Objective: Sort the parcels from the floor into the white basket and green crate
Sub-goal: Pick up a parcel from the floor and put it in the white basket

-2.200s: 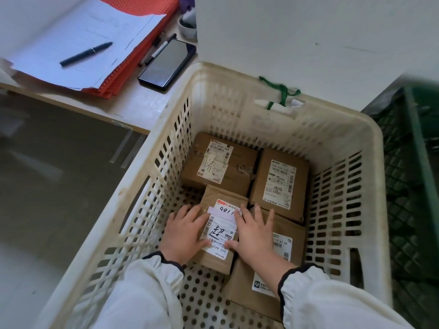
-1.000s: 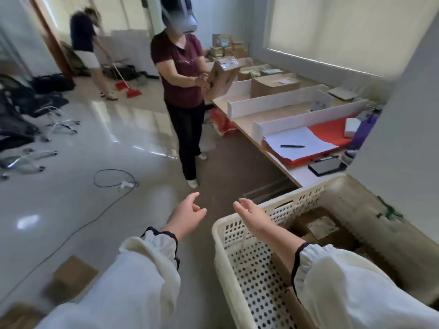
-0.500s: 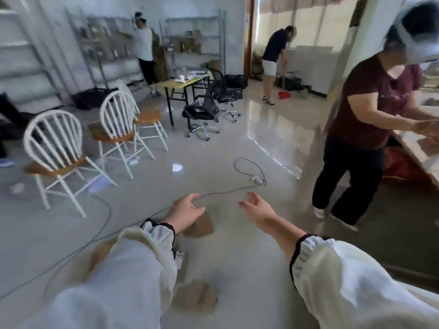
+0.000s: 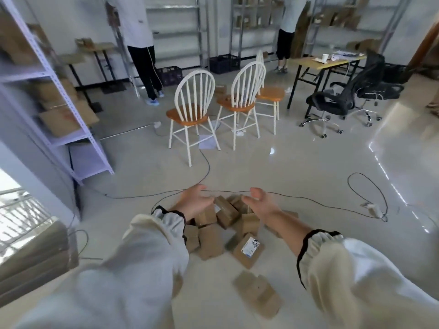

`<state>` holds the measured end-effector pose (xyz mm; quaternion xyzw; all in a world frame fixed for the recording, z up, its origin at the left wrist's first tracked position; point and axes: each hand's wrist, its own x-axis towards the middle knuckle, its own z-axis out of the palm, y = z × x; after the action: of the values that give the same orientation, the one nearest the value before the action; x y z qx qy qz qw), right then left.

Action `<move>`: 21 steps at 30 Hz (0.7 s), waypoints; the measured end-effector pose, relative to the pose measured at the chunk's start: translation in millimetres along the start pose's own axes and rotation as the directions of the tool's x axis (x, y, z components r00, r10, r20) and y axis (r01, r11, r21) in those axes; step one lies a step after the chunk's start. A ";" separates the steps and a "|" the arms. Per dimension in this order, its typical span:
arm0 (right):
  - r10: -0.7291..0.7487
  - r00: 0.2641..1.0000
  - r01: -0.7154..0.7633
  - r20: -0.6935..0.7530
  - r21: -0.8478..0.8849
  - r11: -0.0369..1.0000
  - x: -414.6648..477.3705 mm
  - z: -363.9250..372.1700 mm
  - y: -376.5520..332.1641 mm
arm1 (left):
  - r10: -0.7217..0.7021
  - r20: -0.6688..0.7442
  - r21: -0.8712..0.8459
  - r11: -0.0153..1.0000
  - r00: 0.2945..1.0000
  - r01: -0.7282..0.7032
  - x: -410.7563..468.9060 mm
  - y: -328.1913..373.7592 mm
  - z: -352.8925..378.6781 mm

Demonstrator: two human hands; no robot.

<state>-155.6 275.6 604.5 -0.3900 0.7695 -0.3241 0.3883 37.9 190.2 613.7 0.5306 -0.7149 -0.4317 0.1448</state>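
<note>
Your left hand (image 4: pixel 193 201) and right hand (image 4: pixel 257 203) hover wide and empty over the parcel pile (image 4: pixel 225 212). Take one top parcel squarely, clear of the cable (image 4: pixel 308 199) behind the pile.

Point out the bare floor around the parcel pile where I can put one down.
Bare floor lies between the white chairs and the cable beyond the pile. Another patch sits right of the pile, below the cable. Under the left hand and right hand it is crowded.
</note>
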 end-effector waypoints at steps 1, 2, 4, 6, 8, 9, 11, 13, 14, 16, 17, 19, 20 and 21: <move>-0.011 1.000 0.011 0.026 -0.001 1.000 9.2 8.0 -4.4 | -0.022 -0.012 -0.001 1.000 1.000 0.022 6.1 -7.1 -3.7; -0.026 0.999 0.026 0.047 -0.006 1.000 19.5 15.1 -6.8 | -0.046 -0.025 -0.001 0.999 0.999 0.046 12.9 -13.4 -6.7; -0.034 0.995 0.036 0.096 -0.019 0.999 39.9 25.3 -9.5 | -0.092 -0.048 -0.002 0.996 0.995 0.092 28.1 -24.0 -9.2; -0.029 0.988 0.034 0.150 -0.032 0.999 65.2 31.6 -7.5 | -0.124 -0.064 -0.023 0.992 0.990 0.122 45.2 -33.6 -6.8; -0.019 0.984 0.027 0.175 -0.044 0.999 90.8 37.1 -2.1 | -0.137 -0.069 -0.021 0.991 0.988 0.136 63.7 -45.0 0.9; -0.002 0.983 0.013 0.182 -0.059 0.998 102.9 40.0 1.0 | -0.146 -0.063 -0.006 0.989 0.987 0.146 74.2 -51.9 6.0; 0.021 0.978 -0.002 0.207 -0.093 0.996 124.8 49.2 10.6 | -0.170 -0.048 0.022 0.985 0.984 0.171 94.8 -68.6 19.7; 0.031 0.974 -0.006 0.227 -0.107 0.994 147.8 65.2 26.9 | -0.198 -0.048 0.032 0.979 0.979 0.200 116.5 -89.4 36.9; 0.034 0.972 -0.007 0.232 -0.118 0.993 159.9 75.3 36.6 | -0.209 -0.048 0.027 0.977 0.977 0.211 129.1 -101.5 47.4; 0.031 0.967 0.004 0.252 -0.135 0.991 185.9 103.3 64.2 | -0.198 -0.032 0.046 0.979 0.980 0.199 158.5 -128.8 74.1; 0.036 0.965 -0.001 0.259 -0.135 0.991 199.7 121.1 82.4 | -0.183 -0.013 0.060 0.981 0.983 0.183 173.8 -144.4 90.2; 0.047 0.959 -0.017 0.280 -0.111 0.994 226.4 159.8 121.2 | -0.148 0.024 0.067 0.987 0.989 0.146 203.4 -181.6 125.7; 0.036 0.959 -0.005 0.282 -0.109 0.994 241.3 178.7 142.8 | -0.127 0.031 0.075 0.989 0.991 0.124 218.2 -204.7 144.2; 0.028 0.960 0.005 0.278 -0.117 0.993 258.7 197.6 167.8 | -0.122 0.027 0.081 0.989 0.992 0.119 232.0 -230.9 162.1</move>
<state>-148.1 98.0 284.4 -0.4493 0.7268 -0.2179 0.4716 -15.2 45.5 282.5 0.5713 -0.7004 -0.4193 0.0857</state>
